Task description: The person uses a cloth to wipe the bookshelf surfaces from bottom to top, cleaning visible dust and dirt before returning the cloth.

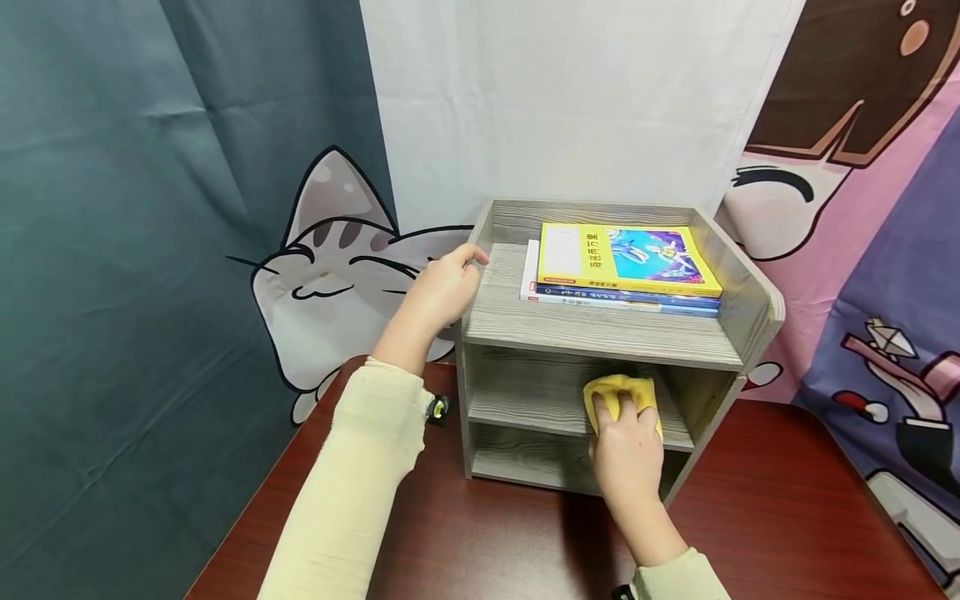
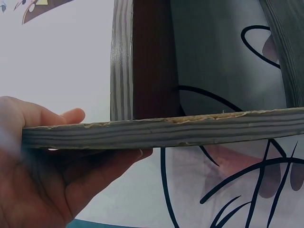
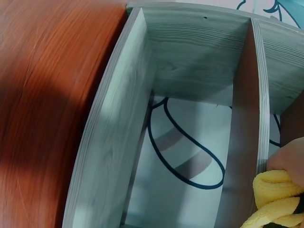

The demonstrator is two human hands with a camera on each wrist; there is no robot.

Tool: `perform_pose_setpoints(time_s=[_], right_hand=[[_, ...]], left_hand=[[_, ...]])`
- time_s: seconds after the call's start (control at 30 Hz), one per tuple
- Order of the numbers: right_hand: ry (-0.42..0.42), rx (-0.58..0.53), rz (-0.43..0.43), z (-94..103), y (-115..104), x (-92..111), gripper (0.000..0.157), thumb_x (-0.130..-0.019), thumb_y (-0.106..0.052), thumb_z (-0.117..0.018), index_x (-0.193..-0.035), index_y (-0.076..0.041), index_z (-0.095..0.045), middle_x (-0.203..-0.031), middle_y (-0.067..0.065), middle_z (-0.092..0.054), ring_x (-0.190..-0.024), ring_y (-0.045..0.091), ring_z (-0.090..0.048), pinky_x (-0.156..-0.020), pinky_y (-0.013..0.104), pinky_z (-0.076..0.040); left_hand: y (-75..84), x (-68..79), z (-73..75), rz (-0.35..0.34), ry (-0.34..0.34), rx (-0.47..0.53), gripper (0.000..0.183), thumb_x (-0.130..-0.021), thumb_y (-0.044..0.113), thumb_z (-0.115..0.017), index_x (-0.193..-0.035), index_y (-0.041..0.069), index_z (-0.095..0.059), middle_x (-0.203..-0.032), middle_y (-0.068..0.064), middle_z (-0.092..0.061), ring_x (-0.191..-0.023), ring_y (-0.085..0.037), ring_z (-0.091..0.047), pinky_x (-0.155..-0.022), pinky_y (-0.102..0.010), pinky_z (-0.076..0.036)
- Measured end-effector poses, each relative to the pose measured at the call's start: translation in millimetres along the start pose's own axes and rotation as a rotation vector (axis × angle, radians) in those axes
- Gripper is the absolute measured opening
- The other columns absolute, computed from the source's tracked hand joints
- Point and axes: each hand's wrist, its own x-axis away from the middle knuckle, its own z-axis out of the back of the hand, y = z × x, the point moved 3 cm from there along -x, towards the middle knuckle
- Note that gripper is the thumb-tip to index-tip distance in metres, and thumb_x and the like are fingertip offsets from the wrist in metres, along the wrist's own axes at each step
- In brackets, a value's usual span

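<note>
A gray shelf point(image 1: 517, 327) stands on a red-brown table point(image 1: 465, 542), just right of the middle of the big picture from the head. The left hand point(image 1: 447, 287) is at the shelf's upper left corner. It pinches the side board: in the left wrist picture, the thumb is above the board and the fingers are under it, at the lower left.

The right hand point(image 1: 628, 458) is low and right of the middle. Its fingers are bent and a bit spread, and they grip a yellow cloth point(image 1: 618, 386). The cloth is at the front of the middle board, under the shelf's top. In the right wrist picture, the cloth is bunched up at the lower right edge.

Three books lie in a pile on top of the shelf, to the right. A yellow book point(image 1: 573, 250) is on top, a blue book point(image 1: 615, 294) is under it, and a white book point(image 1: 530, 275) is at the bottom. A smiling cat picture point(image 1: 318, 287) is behind, left of the shelf.
</note>
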Motion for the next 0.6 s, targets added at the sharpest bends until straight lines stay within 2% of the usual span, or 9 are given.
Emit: perform_pose_setpoints(time_s=[0.2, 0.4, 0.6], right_hand=[[0.011, -0.003, 0.005, -1.4, -2.1, -0.4, 0.054, -0.049, -0.004, -0.076, -0.103, -0.008, -0.067, -0.104, 0.024, -0.057, -0.072, 0.044, -0.044, -0.044, 0.047, -0.04], [0.006, -0.001, 0.004, -3.8, -5.1, -1.2, 0.054, -0.049, -0.005, -0.077, -0.103, -0.008, -0.067, -0.101, 0.024, -0.057, -0.071, 0.043, -0.044, -0.044, 0.047, -0.04], [0.007, 0.008, 0.015, -6.3, -12.5, -1.6, 0.053, -0.051, -0.006, -0.078, -0.102, -0.009, -0.067, -0.1, 0.024, -0.057, -0.069, 0.042, -0.044, -0.042, 0.045, -0.039]], left_hand=[[0.3, 0.7, 0.2, -0.004, 0.004, -0.001, 0.041, -0.095, 0.023, -0.025, -0.126, 0.025, -0.051, -0.113, -0.009, -0.057, -0.078, -0.026, -0.053, -0.063, -0.037, -0.042], [0.2, 1.7, 0.9, 0.007, 0.001, -0.002, 0.041, -0.095, 0.022, -0.025, -0.126, 0.024, -0.051, -0.085, -0.013, -0.055, -0.068, -0.027, -0.051, -0.059, -0.036, -0.04], [0.1, 0.7, -0.5, 0.007, -0.001, -0.003, 0.04, -0.095, 0.023, -0.024, -0.125, 0.025, -0.051, -0.104, -0.011, -0.057, -0.07, -0.026, -0.051, -0.059, -0.036, -0.04]])
